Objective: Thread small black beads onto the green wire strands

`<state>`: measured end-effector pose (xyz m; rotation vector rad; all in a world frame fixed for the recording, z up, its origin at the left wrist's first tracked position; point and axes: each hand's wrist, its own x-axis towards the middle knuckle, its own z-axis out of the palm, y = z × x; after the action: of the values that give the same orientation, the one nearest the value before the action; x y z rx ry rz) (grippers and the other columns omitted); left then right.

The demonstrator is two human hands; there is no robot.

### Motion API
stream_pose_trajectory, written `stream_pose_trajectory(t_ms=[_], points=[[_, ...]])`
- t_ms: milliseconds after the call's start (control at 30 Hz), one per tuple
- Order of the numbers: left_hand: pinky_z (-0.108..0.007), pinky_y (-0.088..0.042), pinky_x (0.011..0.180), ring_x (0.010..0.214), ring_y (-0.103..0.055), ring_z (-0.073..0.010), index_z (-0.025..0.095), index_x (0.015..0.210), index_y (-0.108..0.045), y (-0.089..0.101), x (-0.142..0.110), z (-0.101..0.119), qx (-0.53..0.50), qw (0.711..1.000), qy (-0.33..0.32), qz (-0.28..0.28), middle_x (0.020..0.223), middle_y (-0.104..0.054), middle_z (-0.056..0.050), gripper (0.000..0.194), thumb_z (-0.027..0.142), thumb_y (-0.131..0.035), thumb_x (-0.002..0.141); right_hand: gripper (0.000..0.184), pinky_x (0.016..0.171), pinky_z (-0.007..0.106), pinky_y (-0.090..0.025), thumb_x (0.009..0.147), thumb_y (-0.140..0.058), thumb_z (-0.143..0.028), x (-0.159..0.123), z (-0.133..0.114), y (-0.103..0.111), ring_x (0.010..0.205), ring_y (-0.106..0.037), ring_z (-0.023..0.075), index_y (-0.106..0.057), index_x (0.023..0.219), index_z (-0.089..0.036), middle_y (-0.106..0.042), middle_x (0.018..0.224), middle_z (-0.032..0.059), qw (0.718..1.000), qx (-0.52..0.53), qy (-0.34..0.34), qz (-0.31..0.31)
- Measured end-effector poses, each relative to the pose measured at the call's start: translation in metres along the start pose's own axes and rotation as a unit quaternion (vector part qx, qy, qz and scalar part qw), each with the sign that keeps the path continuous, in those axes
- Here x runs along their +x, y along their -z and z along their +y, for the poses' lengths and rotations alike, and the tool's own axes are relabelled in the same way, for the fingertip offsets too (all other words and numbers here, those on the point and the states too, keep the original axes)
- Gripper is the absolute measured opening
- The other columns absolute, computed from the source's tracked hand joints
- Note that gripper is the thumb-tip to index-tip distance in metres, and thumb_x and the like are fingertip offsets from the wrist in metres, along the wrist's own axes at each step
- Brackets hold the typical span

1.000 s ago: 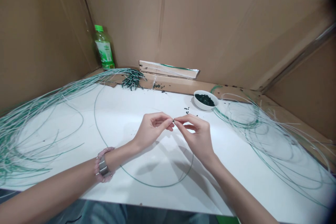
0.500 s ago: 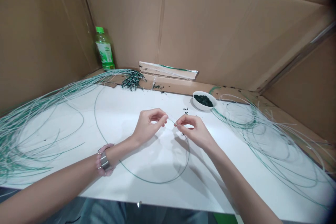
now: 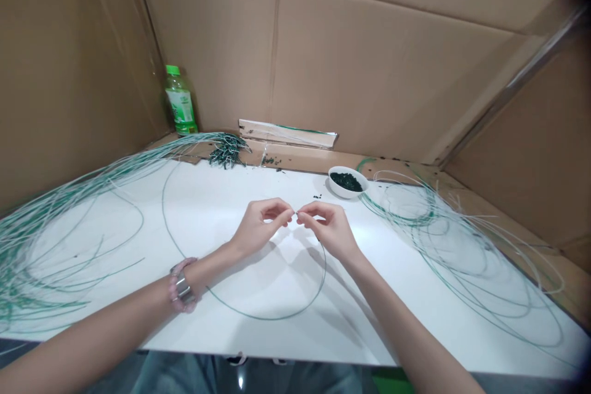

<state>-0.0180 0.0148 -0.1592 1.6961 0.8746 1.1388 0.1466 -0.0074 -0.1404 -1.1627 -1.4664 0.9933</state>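
My left hand (image 3: 263,225) and my right hand (image 3: 329,231) meet fingertip to fingertip above the white table (image 3: 258,283). Both are closed in a pinch on a thin green cord (image 3: 272,319), and only a tiny bit shows between the fingertips. From below my right hand the cord sweeps in a wide loop across the table and passes under my left forearm. Behind my right hand a white bowl (image 3: 339,193) holds small dark green beads (image 3: 346,181). Whether a bead sits between my fingers is too small to tell.
Long green and white cords (image 3: 92,181) lie along the left, with dark green clustered ends (image 3: 228,151). Coiled cords (image 3: 431,246) spread on the right. A green bottle (image 3: 181,104) stands in the back left corner. Cardboard walls (image 3: 351,61) enclose the table.
My fingertips have come together, closing over the stretch of cord that showed between them. My right hand has shifted left. The camera view has tilted slightly upward.
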Motion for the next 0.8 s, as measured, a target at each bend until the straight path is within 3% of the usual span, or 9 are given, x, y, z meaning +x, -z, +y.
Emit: stream_pose_trajectory(t_ms=[100, 167, 300, 400, 533, 800], points=[[-0.024, -0.049, 0.071, 0.078, -0.061, -0.0147, 0.013, 0.086, -0.065, 0.004, 0.016, -0.010, 0.032, 0.999, 0.005, -0.012, 0.083, -0.067, -0.006, 0.023, 0.035, -0.057, 0.080, 0.019, 0.056, 0.023, -0.050, 0.063, -0.072, -0.034, 0.006, 0.000, 0.012, 0.062, -0.060, 0.0126, -0.065, 0.066, -0.017, -0.063, 0.063, 0.0002, 0.992, 0.109, -0.005, 0.061], [-0.025, -0.049, 0.071, 0.083, -0.062, -0.0166, 0.013, 0.092, -0.064, 0.005, 0.033, -0.019, 0.105, 0.994, 0.002, -0.032, 0.092, -0.067, -0.008, 0.028, 0.036, -0.053, 0.082, 0.022, 0.057, 0.022, -0.052, 0.064, -0.071, -0.037, 0.010, -0.001, 0.020, 0.064, -0.059, 0.0108, -0.064, 0.071, -0.018, -0.061, 0.063, -0.0018, 0.981, 0.159, 0.008, 0.109], [-0.027, -0.048, 0.076, 0.083, -0.062, -0.0173, 0.014, 0.096, -0.065, -0.008, 0.067, -0.036, 0.266, 0.960, -0.017, -0.082, 0.101, -0.067, -0.009, 0.027, 0.031, -0.051, 0.081, 0.025, 0.057, 0.019, -0.052, 0.064, -0.073, -0.038, 0.014, 0.000, 0.027, 0.064, -0.057, 0.0090, -0.062, 0.074, -0.017, -0.059, 0.064, -0.0024, 0.959, 0.219, 0.032, 0.176], [-0.029, -0.044, 0.081, 0.091, -0.061, -0.0205, 0.017, 0.095, -0.067, -0.026, 0.087, -0.043, 0.319, 0.943, -0.031, -0.089, 0.102, -0.067, -0.008, 0.024, 0.027, -0.053, 0.078, 0.027, 0.055, 0.019, -0.051, 0.062, -0.074, -0.038, 0.014, 0.000, 0.027, 0.063, -0.056, 0.0089, -0.062, 0.073, -0.017, -0.059, 0.064, -0.0019, 0.953, 0.237, 0.037, 0.186], [-0.029, -0.042, 0.077, 0.087, -0.061, -0.0223, 0.019, 0.086, -0.069, -0.044, 0.103, -0.046, 0.374, 0.922, -0.033, -0.091, 0.096, -0.067, -0.009, 0.021, 0.028, -0.052, 0.079, 0.026, 0.054, 0.019, -0.050, 0.063, -0.073, -0.038, 0.014, 0.000, 0.026, 0.062, -0.056, 0.0094, -0.061, 0.073, -0.017, -0.058, 0.063, -0.0021, 0.952, 0.239, 0.048, 0.187], [-0.028, -0.040, 0.065, 0.070, -0.061, -0.0205, 0.016, 0.071, -0.069, -0.054, 0.111, -0.047, 0.375, 0.923, -0.029, -0.086, 0.078, -0.069, -0.009, 0.026, 0.029, -0.049, 0.081, 0.021, 0.056, 0.019, -0.050, 0.069, -0.069, -0.037, 0.013, 0.001, 0.025, 0.063, -0.056, 0.0094, -0.062, 0.075, -0.018, -0.059, 0.066, -0.0015, 0.956, 0.228, 0.066, 0.171]])
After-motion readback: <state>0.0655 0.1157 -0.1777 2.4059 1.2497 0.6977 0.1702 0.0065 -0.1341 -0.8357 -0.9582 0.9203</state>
